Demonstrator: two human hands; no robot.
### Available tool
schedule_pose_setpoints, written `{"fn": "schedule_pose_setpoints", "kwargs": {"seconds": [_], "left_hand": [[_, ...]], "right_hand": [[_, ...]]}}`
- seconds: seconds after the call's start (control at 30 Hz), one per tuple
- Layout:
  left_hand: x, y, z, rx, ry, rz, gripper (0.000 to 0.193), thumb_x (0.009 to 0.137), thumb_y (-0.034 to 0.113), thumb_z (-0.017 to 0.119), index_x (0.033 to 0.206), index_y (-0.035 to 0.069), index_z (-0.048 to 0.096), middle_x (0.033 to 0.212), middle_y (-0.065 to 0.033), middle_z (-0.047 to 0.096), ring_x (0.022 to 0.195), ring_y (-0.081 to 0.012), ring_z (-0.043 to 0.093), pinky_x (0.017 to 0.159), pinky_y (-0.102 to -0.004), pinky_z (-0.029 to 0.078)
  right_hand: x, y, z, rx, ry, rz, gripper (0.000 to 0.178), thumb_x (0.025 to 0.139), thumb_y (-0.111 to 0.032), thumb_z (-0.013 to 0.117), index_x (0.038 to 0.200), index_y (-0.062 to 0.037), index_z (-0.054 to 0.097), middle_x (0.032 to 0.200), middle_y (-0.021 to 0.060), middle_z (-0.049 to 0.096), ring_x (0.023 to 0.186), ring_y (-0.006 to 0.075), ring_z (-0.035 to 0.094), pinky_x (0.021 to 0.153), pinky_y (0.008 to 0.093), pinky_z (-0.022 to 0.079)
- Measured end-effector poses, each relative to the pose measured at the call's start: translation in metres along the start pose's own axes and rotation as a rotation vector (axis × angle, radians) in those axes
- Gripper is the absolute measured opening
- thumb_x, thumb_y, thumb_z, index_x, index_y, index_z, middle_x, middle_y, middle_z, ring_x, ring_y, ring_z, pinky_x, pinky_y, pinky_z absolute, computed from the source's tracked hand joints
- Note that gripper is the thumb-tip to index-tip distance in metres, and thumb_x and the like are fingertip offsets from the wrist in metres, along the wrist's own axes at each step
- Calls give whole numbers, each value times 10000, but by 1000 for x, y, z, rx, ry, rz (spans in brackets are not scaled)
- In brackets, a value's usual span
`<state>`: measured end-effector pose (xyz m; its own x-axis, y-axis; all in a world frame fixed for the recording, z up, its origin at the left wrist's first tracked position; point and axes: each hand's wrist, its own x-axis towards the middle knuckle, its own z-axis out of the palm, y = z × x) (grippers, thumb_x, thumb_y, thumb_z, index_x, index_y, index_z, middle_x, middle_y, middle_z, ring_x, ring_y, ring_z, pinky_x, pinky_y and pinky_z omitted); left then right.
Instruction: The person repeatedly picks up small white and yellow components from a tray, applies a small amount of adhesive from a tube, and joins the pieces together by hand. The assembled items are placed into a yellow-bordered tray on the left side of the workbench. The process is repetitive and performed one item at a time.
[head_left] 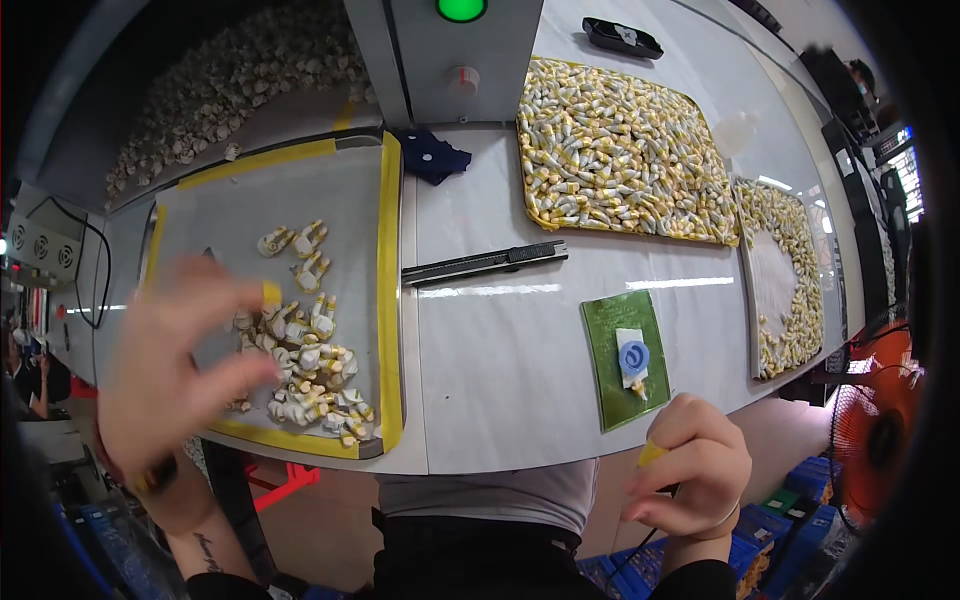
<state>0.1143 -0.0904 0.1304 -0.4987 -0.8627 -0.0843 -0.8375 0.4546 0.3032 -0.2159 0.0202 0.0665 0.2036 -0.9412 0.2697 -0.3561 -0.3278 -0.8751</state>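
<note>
Left hand: 1 [185, 355], blurred, over left side of tray; thumb and forefinger spread, gap between them, no part seen pinched; touching the pile or not, cannot tell.
Right hand: 1 [695, 470], at the worktop's near edge, just beside the mat; fingers curled, thumb tip apart from forefinger tip; anything inside the curl, cannot tell.
Finger covers: 2, yellow, one per hand [271, 294].
Tray: 1 [391, 290], yellow-edged, grey inside, left on worktop [490, 390].
Parts: small, white and yellow, one pile in tray's near half [310, 375], overlapping, too many to count; 3 or so lie farther back.
Mat: 1 [606, 385], green, right of tray; carries 1 white pad [628, 334], 1 blue disc [633, 358] on the pad, 1 part at the near end.
Filled trays: 2, right side; 1 packed over [625, 150], 1 with parts around a bare patch [775, 285].
Knife: 1 [485, 263], grey and black, between tray and mat.
Cloth: 1 [435, 157], dark blue, behind knife.
Machine: 1 grey box [425, 85], 1 green light, 1 knob.
Black case: 1 [622, 38], far side.
Fan: 1 [880, 430], orange, far right.
</note>
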Motion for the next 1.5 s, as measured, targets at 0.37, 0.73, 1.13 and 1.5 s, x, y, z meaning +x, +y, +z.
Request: {"fn": "schedule_pose_setpoints", "kwargs": {"seconds": [0.37,0.73,1.13,1.5], "left_hand": [[98,-173,13,4,298,-271,340,736,145,717,1020,-12,617,882,-61,603,774,-120,570,646,-268,460],[0,49,50,-1618,-360,379,220,855,85,637,988,-61,539,908,-138,629,779,-189,636,728,-282,498],[-33,81,149,-1958,-522,168,164,928,0,463,1065,-17,551,1066,-94,566,871,-126,510,788,-252,407],[-25,85,149,-2164,-286,-43,331,919,273,555,1088,-9,598,927,-199,548,775,-279,582,690,-405,506]], "right_hand": [[-20,-1,-43,-238,57,4,198,580,2,754,729,-66,644,682,34,569,582,157,521,504,260,391],[101,70,-104,-691,-137,-13,121,730,-39,655,837,-1,612,807,116,616,729,233,590,647,324,456],[115,85,-96,-526,-245,147,86,778,-9,604,839,3,546,699,57,546,615,122,493,573,250,419],[44,20,-49,-344,-218,13,228,666,122,615,835,-19,674,758,74,649,647,169,614,553,255,472]]}}
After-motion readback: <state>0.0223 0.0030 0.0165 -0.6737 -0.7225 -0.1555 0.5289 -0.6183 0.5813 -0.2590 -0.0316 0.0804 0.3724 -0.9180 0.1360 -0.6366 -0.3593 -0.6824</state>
